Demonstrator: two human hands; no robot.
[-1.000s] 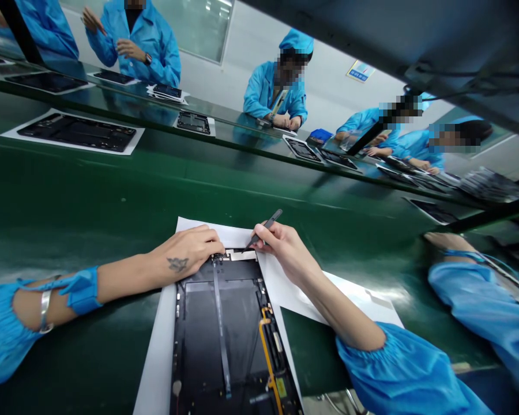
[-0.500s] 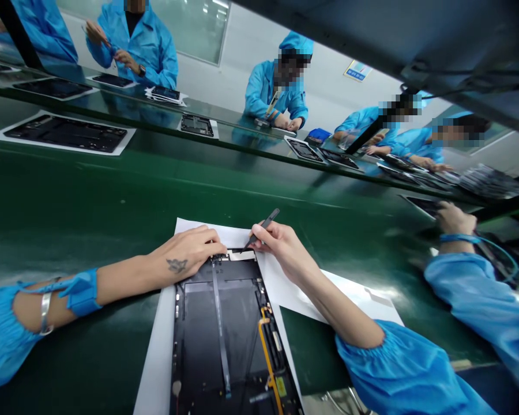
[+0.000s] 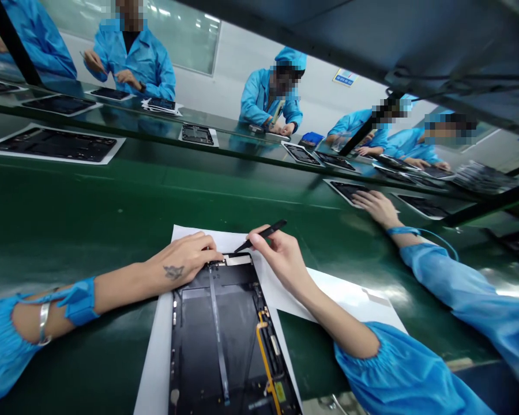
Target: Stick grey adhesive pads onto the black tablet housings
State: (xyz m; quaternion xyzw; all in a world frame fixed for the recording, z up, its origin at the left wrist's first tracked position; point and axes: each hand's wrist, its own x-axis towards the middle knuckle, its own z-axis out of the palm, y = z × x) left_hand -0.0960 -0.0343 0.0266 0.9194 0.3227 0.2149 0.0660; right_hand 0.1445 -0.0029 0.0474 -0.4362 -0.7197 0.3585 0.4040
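Note:
An opened tablet housing (image 3: 237,323), black inside, lies on white paper (image 3: 153,363) in front of me. A grey flat cable (image 3: 217,334) runs down it, and an orange flex cable (image 3: 263,349) follows its right side. My left hand (image 3: 190,258) is closed over the top left edge, its fingertips pressed beside small parts there; the thumb is mostly hidden. Black tweezers (image 3: 266,231) are gripped in my right hand (image 3: 283,253), their tip at the top edge just above a white strip (image 3: 239,260).
At the right, a co-worker's hand (image 3: 378,207) rests on another tablet housing (image 3: 346,187). More housings on paper, such as one at the left (image 3: 54,143), lie along the green bench (image 3: 155,190). Several people in blue work across it. A dark shelf (image 3: 350,34) hangs overhead.
The tweezers' tip has moved from the white strip up to the top edge, and the tweezers lean flatter. My left hand stays in place. The co-worker's hand has moved left with a housing.

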